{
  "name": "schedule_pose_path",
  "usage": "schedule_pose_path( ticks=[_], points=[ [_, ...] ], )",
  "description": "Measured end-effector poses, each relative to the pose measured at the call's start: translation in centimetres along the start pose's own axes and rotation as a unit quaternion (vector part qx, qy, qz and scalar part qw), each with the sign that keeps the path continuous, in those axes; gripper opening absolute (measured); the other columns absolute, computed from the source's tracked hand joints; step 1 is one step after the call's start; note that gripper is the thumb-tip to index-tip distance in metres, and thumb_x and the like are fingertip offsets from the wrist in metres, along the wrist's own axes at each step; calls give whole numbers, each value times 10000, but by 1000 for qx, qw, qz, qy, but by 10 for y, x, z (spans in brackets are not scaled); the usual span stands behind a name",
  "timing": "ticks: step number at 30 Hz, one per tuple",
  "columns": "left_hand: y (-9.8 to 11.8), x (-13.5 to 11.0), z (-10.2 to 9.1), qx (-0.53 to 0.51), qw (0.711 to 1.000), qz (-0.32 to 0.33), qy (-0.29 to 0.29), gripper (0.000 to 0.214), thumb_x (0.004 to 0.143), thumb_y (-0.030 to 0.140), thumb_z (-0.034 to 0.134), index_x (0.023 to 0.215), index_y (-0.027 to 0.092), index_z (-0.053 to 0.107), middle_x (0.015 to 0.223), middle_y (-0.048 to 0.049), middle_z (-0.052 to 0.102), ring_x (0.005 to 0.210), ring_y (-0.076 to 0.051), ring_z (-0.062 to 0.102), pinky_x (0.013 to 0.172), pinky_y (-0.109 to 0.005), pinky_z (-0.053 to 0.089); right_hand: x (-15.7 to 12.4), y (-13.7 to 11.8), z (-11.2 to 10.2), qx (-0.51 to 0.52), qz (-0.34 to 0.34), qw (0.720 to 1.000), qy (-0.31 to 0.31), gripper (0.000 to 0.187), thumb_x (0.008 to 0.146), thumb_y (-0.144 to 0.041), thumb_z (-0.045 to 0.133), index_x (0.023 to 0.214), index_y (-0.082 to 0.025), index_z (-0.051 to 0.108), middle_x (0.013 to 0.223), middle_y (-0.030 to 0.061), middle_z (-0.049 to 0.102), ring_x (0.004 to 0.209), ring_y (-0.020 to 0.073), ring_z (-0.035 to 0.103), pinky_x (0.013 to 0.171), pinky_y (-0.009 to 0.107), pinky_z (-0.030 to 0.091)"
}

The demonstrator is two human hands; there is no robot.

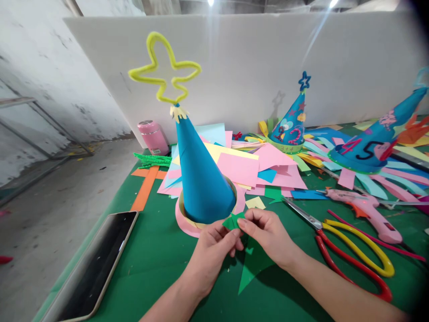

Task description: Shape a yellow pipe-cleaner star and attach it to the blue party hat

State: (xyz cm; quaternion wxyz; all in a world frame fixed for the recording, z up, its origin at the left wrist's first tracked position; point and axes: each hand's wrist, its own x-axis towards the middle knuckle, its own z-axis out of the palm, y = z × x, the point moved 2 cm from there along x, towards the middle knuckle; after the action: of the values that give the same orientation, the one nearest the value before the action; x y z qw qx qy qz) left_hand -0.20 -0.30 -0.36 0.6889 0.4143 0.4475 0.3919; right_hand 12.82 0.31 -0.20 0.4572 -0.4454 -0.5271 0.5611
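Between my fingertips is a small green paper piece (pixel 233 221) with pointed edges, perhaps a star. My left hand (pixel 217 243) pinches it from the left and below. Thumb and fingers of my right hand (pixel 264 230) grip its right side. Just behind my hands stands a blue paper cone hat (pixel 201 179), with a pink and cream ring (pixel 182 223) around its base. A yellow pipe-cleaner shape (pixel 166 67) rises from its tip. Under my hands, a larger green paper scrap (pixel 253 264) lies on the table.
Scissors (pixel 318 223) with red and yellow handles and a pink glue gun (pixel 368 208) lie to the right. At left is a phone (pixel 100 264). Paper sheets (pixel 237 167), a pink bottle (pixel 153 136) and two decorated hats, one nearer (pixel 372 138) and one farther (pixel 290 120), stand behind.
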Motion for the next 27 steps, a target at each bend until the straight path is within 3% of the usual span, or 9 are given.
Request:
schedule_pose_path(
  ticks=[6, 11, 17, 27],
  points=[
    [-4, 0, -5, 9, 1000, 6, 12, 158, 701, 297, 621, 655, 147, 600, 512, 13, 559, 484, -79, 426, 468, -195, 306, -1, -4, -4, -14, -26, 1000, -7, 286, 823, -307, 456, 572, -171, 438, 548, -50, 344, 523, 93, 319, 493, 229, 269],
    [-5, 0, -5, 11, 1000, 24, 5, 119, 707, 271, 619, 686, 154, 608, 502, 29, 530, 486, -74, 403, 469, -190, 299, -3, -1, -1, -10, -8, 1000, -29, 227, 782, -314, 532, 626, -175, 445, 557, -55, 359, 515, 89, 319, 473, 219, 267],
    [-2, -1, -3, -5, 1000, 26, -1, 121, 713, 258, 612, 664, 149, 596, 497, 31, 512, 487, -70, 382, 458, -184, 281, -4, 3, 3, -2, -13, 1000, -5, 276, 758, -331, 567, 594, -181, 403, 547, -59, 341, 498, 84, 315, 455, 222, 251],
    [-2, -4, -3, -4, 1000, 26, -4, 105, 715, 213, 599, 633, 147, 598, 514, 36, 468, 510, -72, 375, 486, -182, 293, -4, 10, 7, 62, 9, 996, -58, 237, 802, -315, 515, 638, -172, 422, 582, -21, 464, 560, 121, 468, 530, 257, 330]
  ],
)
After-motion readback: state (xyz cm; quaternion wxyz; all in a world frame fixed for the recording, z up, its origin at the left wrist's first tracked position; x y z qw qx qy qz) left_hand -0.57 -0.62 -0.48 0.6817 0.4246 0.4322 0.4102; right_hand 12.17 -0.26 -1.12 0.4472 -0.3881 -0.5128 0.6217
